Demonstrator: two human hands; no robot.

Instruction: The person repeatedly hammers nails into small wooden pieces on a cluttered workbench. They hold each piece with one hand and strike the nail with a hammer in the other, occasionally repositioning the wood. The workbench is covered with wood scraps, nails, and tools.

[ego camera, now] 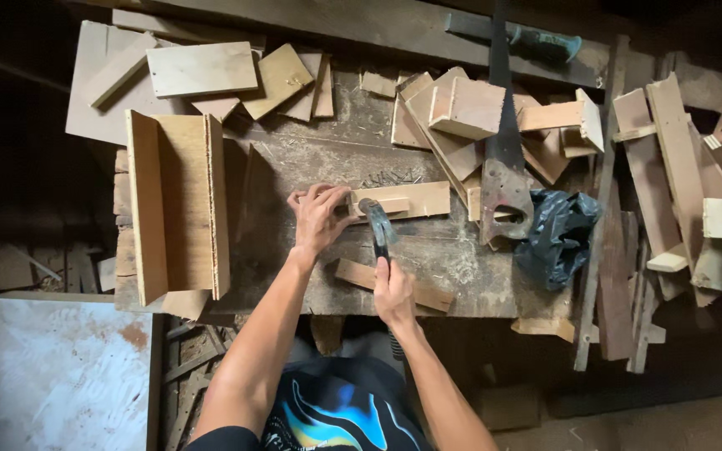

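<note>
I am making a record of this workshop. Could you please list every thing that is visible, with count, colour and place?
Hammer: one, dark metal head, over the small board.
Small board: one, pale wood, bench centre.
Nails: a small heap, dark, behind the board.
Handsaw: one, dark blade, right of the board.
Plastic bag: one, black, beside the saw.
Open wooden box: one, light brown, bench left.
Wood offcuts: many, pale, along the back and right.
Workbench: one, worn grey-brown.
Left hand: steadies the board.
Right hand: grips the hammer.
</note>
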